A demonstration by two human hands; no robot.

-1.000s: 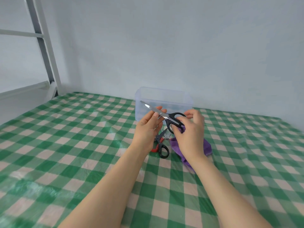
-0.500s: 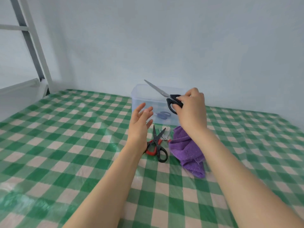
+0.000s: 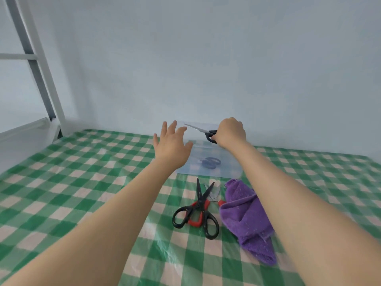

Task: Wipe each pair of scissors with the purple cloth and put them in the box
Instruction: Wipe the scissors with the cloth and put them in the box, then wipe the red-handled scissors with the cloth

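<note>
vs half a second back: right hand [image 3: 232, 133] further out and higher, black-handled scissors [image 3: 203, 131] now above clear box [image 3: 231, 168]; left hand [image 3: 171, 145] raised to box's left side; touching or not, can't tell. Count: four scissors – one held, blue-handled pair [image 3: 210, 162] inside box, open black pair [image 3: 201, 207] lying across red-handled pair [image 3: 193, 221] on checked tablecloth [image 3: 82, 172]; one purple cloth [image 3: 245, 215] crumpled just right of them. Right fingers curled round handle, blades pointing left; left fingers straight, spread.
</note>
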